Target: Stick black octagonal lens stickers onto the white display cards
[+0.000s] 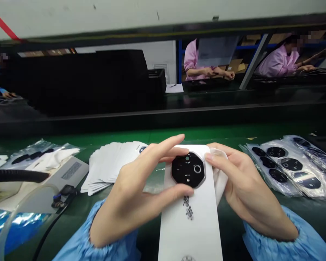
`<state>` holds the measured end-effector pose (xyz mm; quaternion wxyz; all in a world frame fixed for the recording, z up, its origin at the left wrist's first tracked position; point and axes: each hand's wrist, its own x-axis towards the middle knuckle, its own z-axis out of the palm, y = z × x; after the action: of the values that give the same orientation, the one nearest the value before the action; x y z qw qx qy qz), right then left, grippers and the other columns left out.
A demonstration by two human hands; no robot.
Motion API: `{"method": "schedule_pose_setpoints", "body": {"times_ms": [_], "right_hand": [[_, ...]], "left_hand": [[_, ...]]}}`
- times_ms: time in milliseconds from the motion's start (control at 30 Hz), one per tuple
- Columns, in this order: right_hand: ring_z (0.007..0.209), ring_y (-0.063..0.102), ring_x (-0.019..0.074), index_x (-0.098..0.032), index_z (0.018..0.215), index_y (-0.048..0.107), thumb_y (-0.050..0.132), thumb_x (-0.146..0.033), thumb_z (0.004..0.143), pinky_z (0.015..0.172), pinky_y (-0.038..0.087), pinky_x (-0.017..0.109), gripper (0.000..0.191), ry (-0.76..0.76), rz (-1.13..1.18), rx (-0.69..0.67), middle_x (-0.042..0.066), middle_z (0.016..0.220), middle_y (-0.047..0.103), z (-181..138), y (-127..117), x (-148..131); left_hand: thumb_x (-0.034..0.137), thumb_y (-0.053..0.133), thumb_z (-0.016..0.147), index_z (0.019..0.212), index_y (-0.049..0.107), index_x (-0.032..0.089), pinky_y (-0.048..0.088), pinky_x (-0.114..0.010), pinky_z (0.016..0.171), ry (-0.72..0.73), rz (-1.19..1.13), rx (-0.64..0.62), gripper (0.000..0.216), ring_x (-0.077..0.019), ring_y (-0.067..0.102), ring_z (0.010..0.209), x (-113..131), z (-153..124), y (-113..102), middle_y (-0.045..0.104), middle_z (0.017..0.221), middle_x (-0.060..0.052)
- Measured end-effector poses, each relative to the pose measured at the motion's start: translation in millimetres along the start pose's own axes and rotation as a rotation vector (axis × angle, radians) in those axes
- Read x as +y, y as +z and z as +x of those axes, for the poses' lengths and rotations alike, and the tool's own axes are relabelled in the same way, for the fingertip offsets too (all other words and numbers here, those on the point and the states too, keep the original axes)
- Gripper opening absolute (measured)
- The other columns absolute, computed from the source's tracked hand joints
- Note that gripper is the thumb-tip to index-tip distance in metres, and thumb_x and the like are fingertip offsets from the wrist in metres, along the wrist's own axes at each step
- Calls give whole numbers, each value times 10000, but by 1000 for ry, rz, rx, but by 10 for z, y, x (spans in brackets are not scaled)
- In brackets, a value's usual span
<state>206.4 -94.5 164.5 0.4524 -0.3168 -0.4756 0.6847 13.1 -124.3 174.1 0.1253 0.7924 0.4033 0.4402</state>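
Observation:
A white phone-shaped back panel (190,232) with dark printed characters lies lengthwise in front of me. Near its top end sits an octagonal black camera lens cover (187,170) with a silver rim. My left hand (141,181) spans this cover, thumb at its lower edge and fingers at its upper edge. At the panel's upper right edge, my right hand (241,181) grips it with the thumb on top. A folded white cloth (221,177) is tucked between that hand and the panel. The right fingers underneath are partly hidden.
Left of my hands lies a fanned stack of white panels (111,163). Clear bags of black lens covers (290,165) lie at right. A white box (70,174), a black hose (19,176) and a cable stand at left. Co-workers in pink (191,59) sit beyond the bench.

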Motion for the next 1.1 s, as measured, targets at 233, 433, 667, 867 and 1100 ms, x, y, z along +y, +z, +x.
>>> {"method": "schedule_pose_setpoints", "body": {"times_ms": [233,433,667,867,1100], "right_hand": [[593,396,99,-183,791,542,526,-412,936,508,330,223,271,-54,-156,-129,-18,693,426,-121,63,-42],[621,401,103,-176,806,532,536,-419,928,534,337,227,272,-47,-143,-115,-17,713,407,-131,19,-27],[613,388,98,-185,794,528,575,-387,912,526,337,205,238,-6,-45,-124,-23,695,421,-150,40,-24],[599,354,99,-178,771,516,608,-437,877,521,313,207,295,45,3,-120,-23,683,390,-180,65,-47],[594,373,99,-167,755,524,665,-387,833,522,324,199,273,89,80,-146,-20,673,414,-186,105,-68]], "left_hand": [[187,746,771,1413,374,175,445,-174,998,122,142,62,743,-118,594,1082,159,-205,-73,651,1178,-27],[192,750,770,1400,382,144,434,-197,1006,156,160,79,732,-129,570,1127,158,-200,-9,652,1186,-43],[249,750,766,1408,374,174,434,-242,1025,162,159,86,748,-151,608,1070,163,-202,-10,656,1173,-46],[313,745,757,1393,401,222,519,-269,920,106,166,101,729,-183,628,1031,255,-227,-29,680,1126,-41],[339,736,769,1393,394,224,527,-281,920,123,187,94,721,-184,638,1010,263,-260,-60,686,1124,-40]]}}
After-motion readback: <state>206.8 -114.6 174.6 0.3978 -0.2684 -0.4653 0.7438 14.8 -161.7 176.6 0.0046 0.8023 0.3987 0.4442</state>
